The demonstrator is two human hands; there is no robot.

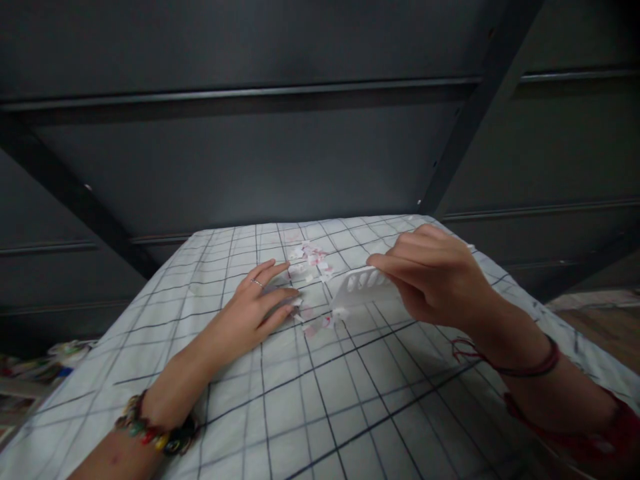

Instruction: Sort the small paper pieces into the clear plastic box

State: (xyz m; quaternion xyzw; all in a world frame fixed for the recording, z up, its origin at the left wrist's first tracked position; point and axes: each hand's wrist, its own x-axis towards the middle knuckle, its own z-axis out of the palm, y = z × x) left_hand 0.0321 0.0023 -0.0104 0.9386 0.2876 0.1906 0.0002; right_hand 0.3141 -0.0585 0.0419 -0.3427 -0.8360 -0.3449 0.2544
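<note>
My right hand [435, 280] grips the top edge of a thin white plastic piece [361, 287] with a row of slots. Its lower edge is close to the cloth, and part of it is hidden behind my fingers, so I cannot tell its exact kind. My left hand [255, 300] lies low over the cloth with its fingers apart, at the left side of some small white and pink paper scraps [327, 322]. More torn scraps [311, 254] sit in a loose heap farther back, beyond the fingertips. A white scrap [296, 302] touches or nearly touches my left fingers.
A white tablecloth with dark grid lines [320, 413] covers the table. Behind its far edge stands a dark grey metal panel [260, 160] with crossbars. Cluttered items [65, 353] are visible low on the left, and brown flooring [600, 323] shows at the right.
</note>
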